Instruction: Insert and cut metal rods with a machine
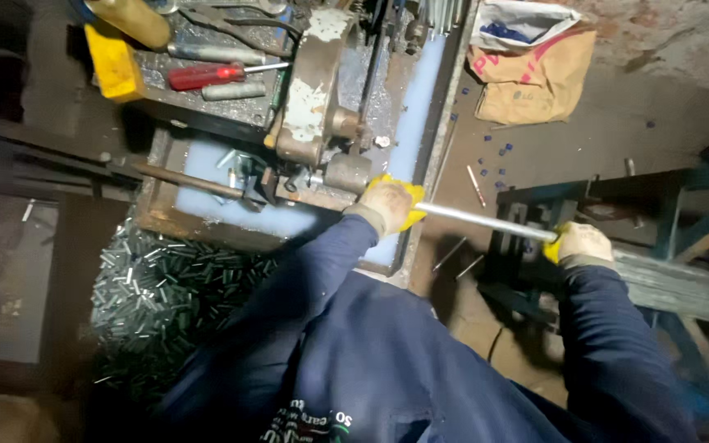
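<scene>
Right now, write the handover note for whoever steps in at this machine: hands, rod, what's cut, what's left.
Left hand, gloved, grips the metal rod close to the cutting machine.
Right hand, gloved, holds the rod's outer end, above the green stand.
The rod lies level between both hands, its inner end at the machine.
Done: a heap of short cut pieces lies below the machine's tray.
Left: the length of rod between the hands is uncut.
A red-handled screwdriver lies on the bench behind.
</scene>
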